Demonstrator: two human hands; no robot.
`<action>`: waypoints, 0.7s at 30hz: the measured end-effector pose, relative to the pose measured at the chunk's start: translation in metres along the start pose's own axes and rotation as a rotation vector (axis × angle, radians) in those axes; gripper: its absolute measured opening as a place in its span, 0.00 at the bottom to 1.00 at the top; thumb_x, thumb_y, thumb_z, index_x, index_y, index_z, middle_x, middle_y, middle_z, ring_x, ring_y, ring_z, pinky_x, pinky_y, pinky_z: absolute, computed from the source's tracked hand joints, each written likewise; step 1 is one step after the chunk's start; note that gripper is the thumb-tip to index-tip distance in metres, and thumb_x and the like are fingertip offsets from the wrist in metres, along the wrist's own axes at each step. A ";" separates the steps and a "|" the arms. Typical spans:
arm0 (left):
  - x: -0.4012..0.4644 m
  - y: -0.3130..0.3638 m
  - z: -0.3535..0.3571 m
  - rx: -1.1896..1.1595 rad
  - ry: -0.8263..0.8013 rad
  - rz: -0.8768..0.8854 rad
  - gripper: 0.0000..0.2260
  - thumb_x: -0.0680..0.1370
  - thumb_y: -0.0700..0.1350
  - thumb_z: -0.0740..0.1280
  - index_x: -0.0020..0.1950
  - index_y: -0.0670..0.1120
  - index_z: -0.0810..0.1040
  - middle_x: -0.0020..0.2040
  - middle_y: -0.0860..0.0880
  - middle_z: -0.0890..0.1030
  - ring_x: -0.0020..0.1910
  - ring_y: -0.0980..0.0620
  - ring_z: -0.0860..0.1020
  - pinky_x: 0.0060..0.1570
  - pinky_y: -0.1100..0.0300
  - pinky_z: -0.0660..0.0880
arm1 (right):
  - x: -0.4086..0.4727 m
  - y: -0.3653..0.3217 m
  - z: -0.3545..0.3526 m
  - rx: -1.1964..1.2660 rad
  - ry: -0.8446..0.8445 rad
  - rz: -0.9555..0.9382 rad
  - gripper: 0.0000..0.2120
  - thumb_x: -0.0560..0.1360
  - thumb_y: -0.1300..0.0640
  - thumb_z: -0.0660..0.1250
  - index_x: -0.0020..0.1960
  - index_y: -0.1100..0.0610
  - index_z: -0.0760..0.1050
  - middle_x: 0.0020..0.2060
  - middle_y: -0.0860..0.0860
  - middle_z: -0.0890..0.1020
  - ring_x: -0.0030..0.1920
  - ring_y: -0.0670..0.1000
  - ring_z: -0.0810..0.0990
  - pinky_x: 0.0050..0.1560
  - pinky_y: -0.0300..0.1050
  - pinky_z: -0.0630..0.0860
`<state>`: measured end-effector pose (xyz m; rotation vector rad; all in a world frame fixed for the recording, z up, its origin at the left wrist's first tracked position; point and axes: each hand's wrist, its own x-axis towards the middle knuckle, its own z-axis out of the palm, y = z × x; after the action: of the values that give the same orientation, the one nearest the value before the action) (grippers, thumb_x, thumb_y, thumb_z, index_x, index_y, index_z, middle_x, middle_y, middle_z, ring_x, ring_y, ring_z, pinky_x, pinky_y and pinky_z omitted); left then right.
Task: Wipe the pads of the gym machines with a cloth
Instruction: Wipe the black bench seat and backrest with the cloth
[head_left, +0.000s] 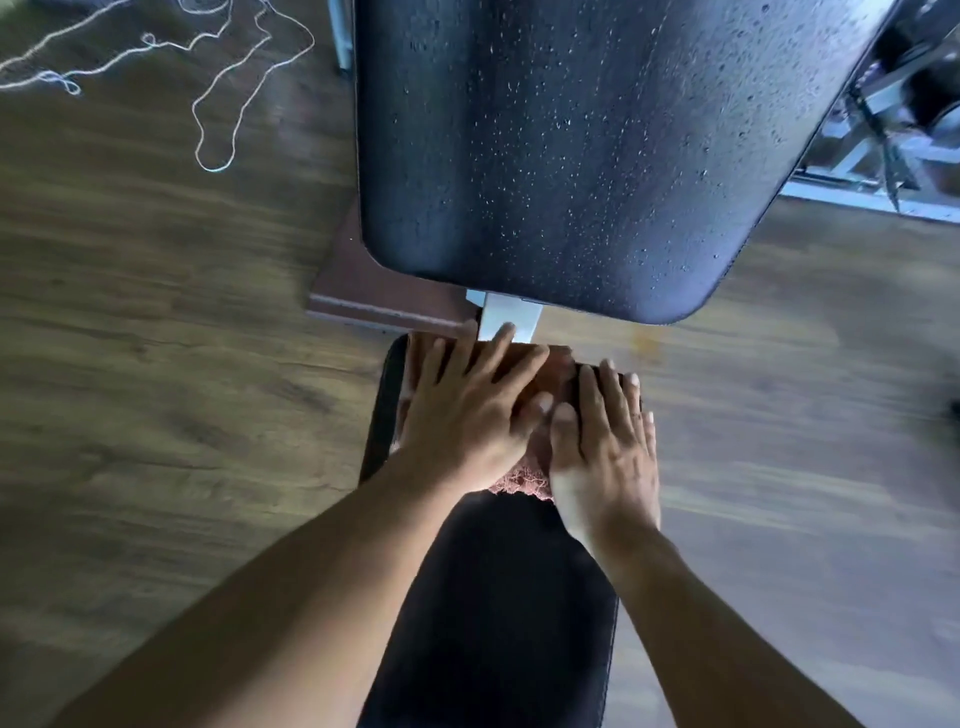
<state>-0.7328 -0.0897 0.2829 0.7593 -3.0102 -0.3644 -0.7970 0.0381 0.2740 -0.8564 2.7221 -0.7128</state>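
Observation:
A pinkish-brown cloth (522, 480) lies on the far end of a black seat pad (498, 597) in the lower middle of the head view. My left hand (467, 410) presses flat on the cloth with its fingers spread. My right hand (605, 447) lies flat beside it, fingers straight, on the cloth's right part. Most of the cloth is hidden under both hands. Beyond the seat, a larger black back pad (587, 150) is covered in small water droplets.
A white metal bracket (509, 317) joins the two pads. A reddish-brown board (374, 286) lies on the wooden floor (156, 364) under the back pad. Loose white string (218, 104) lies at the upper left. A metal machine frame (883, 150) stands at the upper right.

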 end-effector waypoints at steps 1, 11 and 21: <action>-0.004 -0.001 0.006 0.061 -0.018 -0.012 0.29 0.78 0.66 0.41 0.79 0.62 0.52 0.82 0.53 0.51 0.80 0.44 0.48 0.74 0.42 0.42 | -0.001 0.002 0.000 -0.029 0.000 -0.033 0.37 0.76 0.38 0.37 0.80 0.52 0.56 0.81 0.50 0.53 0.81 0.52 0.45 0.78 0.52 0.42; -0.006 -0.043 0.002 0.096 0.022 -0.056 0.32 0.74 0.74 0.45 0.78 0.65 0.55 0.81 0.54 0.53 0.79 0.43 0.53 0.71 0.36 0.56 | -0.008 0.001 0.002 -0.314 -0.139 -0.215 0.34 0.77 0.38 0.36 0.81 0.47 0.48 0.81 0.49 0.47 0.81 0.51 0.43 0.79 0.56 0.41; -0.019 -0.050 0.009 0.025 0.073 -0.068 0.33 0.76 0.71 0.48 0.79 0.61 0.56 0.82 0.51 0.52 0.80 0.42 0.51 0.75 0.40 0.57 | -0.005 -0.002 -0.001 -0.361 -0.190 -0.187 0.35 0.75 0.36 0.29 0.81 0.44 0.42 0.81 0.47 0.41 0.80 0.49 0.37 0.79 0.54 0.38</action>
<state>-0.6936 -0.1213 0.2638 0.8583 -2.9324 -0.2938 -0.7925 0.0401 0.2758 -1.2001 2.6587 -0.1533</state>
